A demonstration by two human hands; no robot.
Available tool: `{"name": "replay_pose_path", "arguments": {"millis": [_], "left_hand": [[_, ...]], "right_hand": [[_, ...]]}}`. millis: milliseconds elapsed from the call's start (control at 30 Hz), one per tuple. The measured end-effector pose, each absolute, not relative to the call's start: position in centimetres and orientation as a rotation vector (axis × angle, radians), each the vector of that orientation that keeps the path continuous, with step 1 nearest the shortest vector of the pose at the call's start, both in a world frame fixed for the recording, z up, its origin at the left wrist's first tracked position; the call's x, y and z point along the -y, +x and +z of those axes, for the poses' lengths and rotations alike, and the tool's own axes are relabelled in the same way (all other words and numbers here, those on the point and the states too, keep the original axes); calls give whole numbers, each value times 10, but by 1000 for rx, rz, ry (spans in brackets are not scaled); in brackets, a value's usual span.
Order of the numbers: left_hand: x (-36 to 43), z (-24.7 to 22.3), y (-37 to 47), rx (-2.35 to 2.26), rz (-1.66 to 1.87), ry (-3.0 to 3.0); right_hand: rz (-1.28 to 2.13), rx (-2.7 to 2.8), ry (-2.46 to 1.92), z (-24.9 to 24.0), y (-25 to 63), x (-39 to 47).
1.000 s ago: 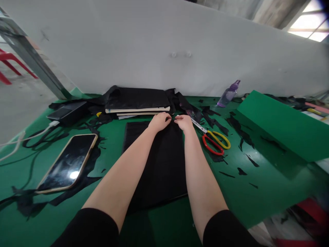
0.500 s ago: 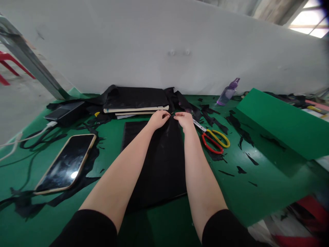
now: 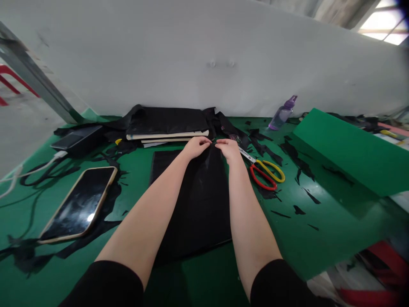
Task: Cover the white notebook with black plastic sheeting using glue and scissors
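A flat black panel that looks covered in fabric (image 3: pixel 198 204) lies on the green table under my forearms. At its far right corner my left hand (image 3: pixel 197 147) and my right hand (image 3: pixel 227 149) face each other, a small gap between them. Both pinch the black material at that corner with thumb and fingers; the exact grip is too small to make out. Scissors with one red and one yellow handle (image 3: pixel 265 172) lie just right of my right hand, blades partly behind it. Beyond my hands sits a stack of black-covered boards (image 3: pixel 168 121) with pale edges.
On the left lie a phone (image 3: pixel 78 204) and a black device (image 3: pixel 79 140) with a white cable. A purple bottle (image 3: pixel 283 114) stands at the back against the white partition (image 3: pixel 159 51). A green box-like block (image 3: pixel 351 149) is at right. Black scraps (image 3: pixel 297 160) are scattered about.
The whole view has shifted very slightly. Both hands stay pinched at the same corner of the black panel, with almost no movement.
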State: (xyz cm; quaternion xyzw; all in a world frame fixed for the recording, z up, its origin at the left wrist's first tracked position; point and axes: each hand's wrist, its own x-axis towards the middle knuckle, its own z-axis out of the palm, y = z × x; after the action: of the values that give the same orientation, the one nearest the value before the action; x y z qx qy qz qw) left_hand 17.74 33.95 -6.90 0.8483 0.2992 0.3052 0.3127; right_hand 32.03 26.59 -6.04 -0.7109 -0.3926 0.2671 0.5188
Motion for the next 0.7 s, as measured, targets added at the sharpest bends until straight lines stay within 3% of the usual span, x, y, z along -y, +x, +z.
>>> {"name": "replay_pose_path", "arguments": {"millis": [700], "left_hand": [[-337,-67,178,-1030,845,2307]], "right_hand": [[625,966,-1613,-54,317,-265]]}}
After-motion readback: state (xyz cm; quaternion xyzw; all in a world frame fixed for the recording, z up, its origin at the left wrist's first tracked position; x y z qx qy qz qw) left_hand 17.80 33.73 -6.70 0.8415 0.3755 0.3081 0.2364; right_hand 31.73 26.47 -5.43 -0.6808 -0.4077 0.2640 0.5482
